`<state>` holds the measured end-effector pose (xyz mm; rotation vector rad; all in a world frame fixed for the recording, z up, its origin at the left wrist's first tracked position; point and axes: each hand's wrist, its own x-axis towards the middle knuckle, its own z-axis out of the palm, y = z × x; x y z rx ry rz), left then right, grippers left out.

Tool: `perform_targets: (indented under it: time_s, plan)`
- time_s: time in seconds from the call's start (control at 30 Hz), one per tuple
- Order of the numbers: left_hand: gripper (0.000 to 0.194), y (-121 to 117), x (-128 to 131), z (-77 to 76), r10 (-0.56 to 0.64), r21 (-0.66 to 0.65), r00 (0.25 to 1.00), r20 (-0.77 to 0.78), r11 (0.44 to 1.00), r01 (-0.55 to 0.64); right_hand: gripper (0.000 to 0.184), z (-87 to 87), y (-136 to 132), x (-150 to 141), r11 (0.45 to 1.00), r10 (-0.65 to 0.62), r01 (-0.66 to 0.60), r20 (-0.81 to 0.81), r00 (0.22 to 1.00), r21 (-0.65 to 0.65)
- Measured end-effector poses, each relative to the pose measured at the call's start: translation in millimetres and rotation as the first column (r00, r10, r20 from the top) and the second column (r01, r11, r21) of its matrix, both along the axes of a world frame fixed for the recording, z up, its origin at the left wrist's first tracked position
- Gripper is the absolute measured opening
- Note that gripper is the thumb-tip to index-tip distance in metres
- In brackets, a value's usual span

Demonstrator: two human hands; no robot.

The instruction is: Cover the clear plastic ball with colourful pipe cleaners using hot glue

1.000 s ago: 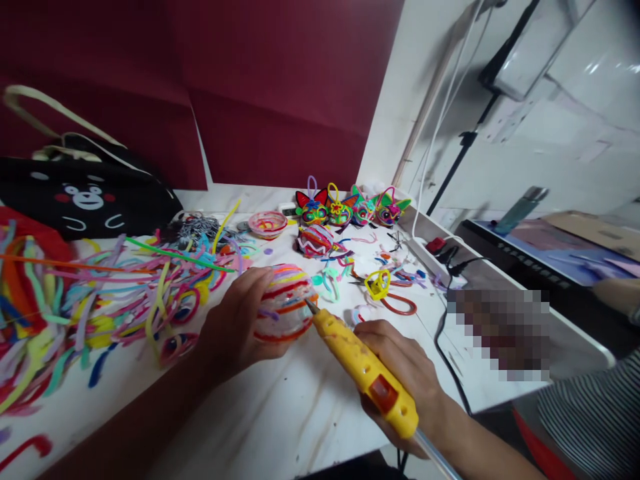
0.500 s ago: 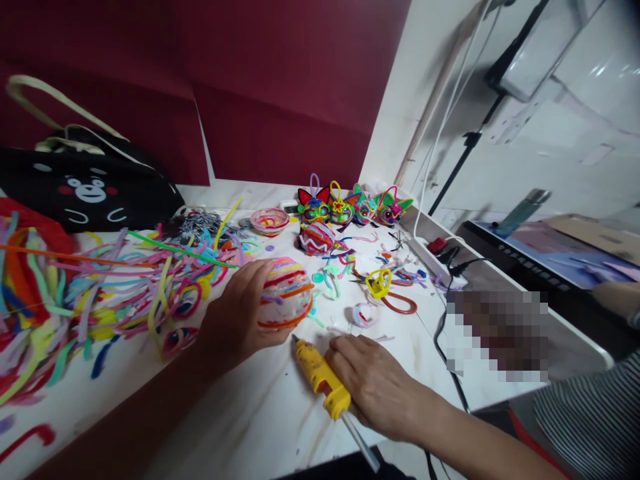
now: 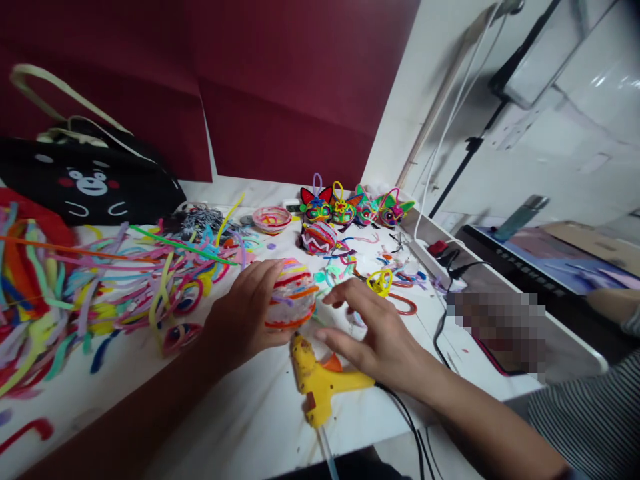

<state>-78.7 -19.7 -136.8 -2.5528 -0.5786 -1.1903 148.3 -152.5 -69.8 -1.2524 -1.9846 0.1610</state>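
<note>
My left hand [image 3: 243, 307] is wrapped round the left side of a ball [image 3: 293, 303] striped in red, orange, yellow and purple fuzzy strands over a whitish surface. Its palm side is hidden. To the right of the ball, my right hand [image 3: 380, 327] hovers with thumb and fingers apart, holding nothing. Below and between both hands, a yellow hot glue gun [image 3: 313, 380] lies on the white table, nozzle toward the ball, handle to the right, a clear glue stick [image 3: 327, 450] sticking out of its back. A yellow pipe-cleaner shape [image 3: 380, 283] lies beyond my right hand.
Loose pipe cleaners [image 3: 125, 267] cover the left side. Several finished animal heads [image 3: 343, 212] stand at the back, near a striped half-shell [image 3: 271, 219] and another striped ball [image 3: 319, 238]. A black bag [image 3: 90, 183] stands back left. Cables and a tray edge run along the right; a striped sleeve [image 3: 590, 413] is beyond.
My right hand has let go of the glue gun, lifted and opened toward the ball. The gun has rolled onto its side, its handle now pointing right. My left hand still holds the ball.
</note>
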Motion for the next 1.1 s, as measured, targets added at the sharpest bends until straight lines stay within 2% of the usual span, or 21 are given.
perform_targets:
  time_s: [0.07,0.13,0.23,0.33,0.67,0.8,0.93,1.1]
  plan:
    - [0.099,-1.1,1.0,2.1,0.002,0.047,1.000,-0.016,0.999,-0.001,0.026,-0.1,13.0,-11.5,0.997,-0.011,0.014,-0.034,0.999,0.071]
    - [0.097,-1.9,2.2,2.5,-0.001,0.076,1.000,-0.014,0.997,0.002,0.024,-1.9,24.1,-21.6,0.997,-0.001,0.004,-0.035,0.999,0.082]
    - [0.096,-2.6,3.8,0.9,-0.018,0.066,1.000,-0.015,0.998,0.019,0.017,-4.2,34.7,-30.2,0.993,0.006,-0.008,0.015,1.000,0.115]
    - [0.094,-3.7,4.7,0.0,-0.021,0.060,1.000,-0.005,0.998,0.021,0.019,-5.8,39.7,-31.9,0.985,-0.021,0.012,0.053,0.998,0.169]
    - [0.101,-7.2,2.4,5.7,-0.029,0.110,0.999,-0.025,0.993,0.032,0.017,-10.1,46.0,-25.6,0.991,-0.069,0.074,-0.043,0.997,0.110]
    - [0.100,-7.2,1.3,5.4,-0.028,0.107,0.999,-0.020,0.994,0.030,0.012,-13.0,50.0,-22.8,0.995,-0.018,0.033,-0.155,0.988,0.097]
    - [0.105,-8.0,0.4,4.5,-0.034,0.078,0.999,-0.009,0.996,0.035,0.009,-18.5,55.9,-21.5,0.999,0.028,-0.013,-0.348,0.937,0.046]
    - [0.110,-10.7,0.0,5.7,-0.036,0.024,0.999,-0.003,0.999,0.036,0.018,-21.0,58.7,-21.7,0.994,-0.075,0.023,-0.522,0.850,-0.106]
